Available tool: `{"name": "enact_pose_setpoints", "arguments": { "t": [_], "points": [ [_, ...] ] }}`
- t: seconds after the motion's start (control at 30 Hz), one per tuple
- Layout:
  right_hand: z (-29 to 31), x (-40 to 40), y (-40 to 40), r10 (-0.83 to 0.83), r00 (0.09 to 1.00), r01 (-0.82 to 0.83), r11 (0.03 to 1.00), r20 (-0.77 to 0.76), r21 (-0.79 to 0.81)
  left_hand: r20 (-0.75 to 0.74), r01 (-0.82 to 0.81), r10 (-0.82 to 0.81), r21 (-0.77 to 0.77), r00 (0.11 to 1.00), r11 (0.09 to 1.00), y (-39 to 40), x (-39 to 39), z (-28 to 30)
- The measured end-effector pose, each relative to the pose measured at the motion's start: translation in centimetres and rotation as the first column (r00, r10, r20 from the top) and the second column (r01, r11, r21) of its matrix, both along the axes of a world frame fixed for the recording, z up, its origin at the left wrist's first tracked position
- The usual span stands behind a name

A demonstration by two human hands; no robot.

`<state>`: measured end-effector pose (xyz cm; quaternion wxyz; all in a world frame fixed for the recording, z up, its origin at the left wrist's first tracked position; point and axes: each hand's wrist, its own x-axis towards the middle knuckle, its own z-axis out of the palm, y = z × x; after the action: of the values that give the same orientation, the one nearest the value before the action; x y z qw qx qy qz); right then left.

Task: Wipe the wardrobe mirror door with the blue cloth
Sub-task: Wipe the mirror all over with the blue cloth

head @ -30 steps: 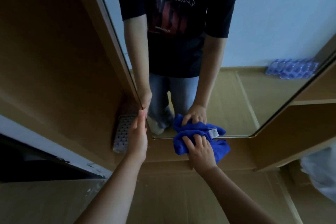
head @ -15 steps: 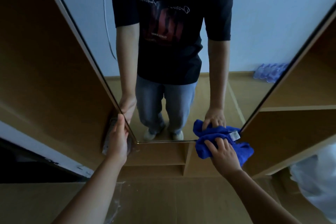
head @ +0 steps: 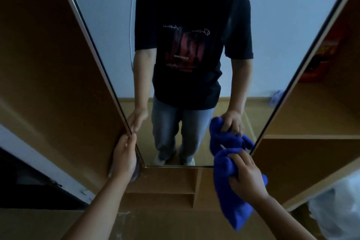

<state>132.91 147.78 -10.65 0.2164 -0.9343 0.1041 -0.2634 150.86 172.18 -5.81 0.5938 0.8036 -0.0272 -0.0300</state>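
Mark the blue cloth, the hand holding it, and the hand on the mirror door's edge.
blue cloth (head: 231, 202): head view, hanging lower fold.
right hand (head: 245, 177): head view, back of the hand, fingers curled into the cloth.
left hand (head: 124, 159): head view, back of the hand.

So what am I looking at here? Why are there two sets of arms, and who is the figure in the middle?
There is no machine here: a person wears a camera on the head, so this one picture looks down their own arms. The figure in the middle is that same person's reflection in the wardrobe mirror door, hence the second pair of arms. The left hand grips the door's edge. The right hand holds a bunched blue cloth against the mirror's lower right corner. Wooden shelves stand open to the right.
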Motion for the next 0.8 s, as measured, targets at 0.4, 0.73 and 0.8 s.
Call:
{"name": "enact_pose_setpoints", "arguments": {
  "t": [0.4, 0.73, 0.8],
  "points": [
    [20.7, 6.8, 8.5, 0.209, 0.707, -0.078, 0.973, 0.676, -0.219, 0.265, 0.127, -0.040, -0.320, 0.963, 0.939, 0.2, 1.3, 15.6],
    [41.7, 14.4, 13.4, 0.100, 0.454, 0.320, 0.909, 0.886, -0.267, 0.391, 0.297, -0.114, -0.451, 0.914, 0.842, -0.6, 3.8, 27.5],
    [44.2, 16.0, 14.0, 0.096, 0.473, 0.411, 0.855, 0.876, -0.315, 0.416, 0.368, -0.156, -0.497, 0.896, 0.786, -0.8, 4.1, 29.8]
  ]
}}
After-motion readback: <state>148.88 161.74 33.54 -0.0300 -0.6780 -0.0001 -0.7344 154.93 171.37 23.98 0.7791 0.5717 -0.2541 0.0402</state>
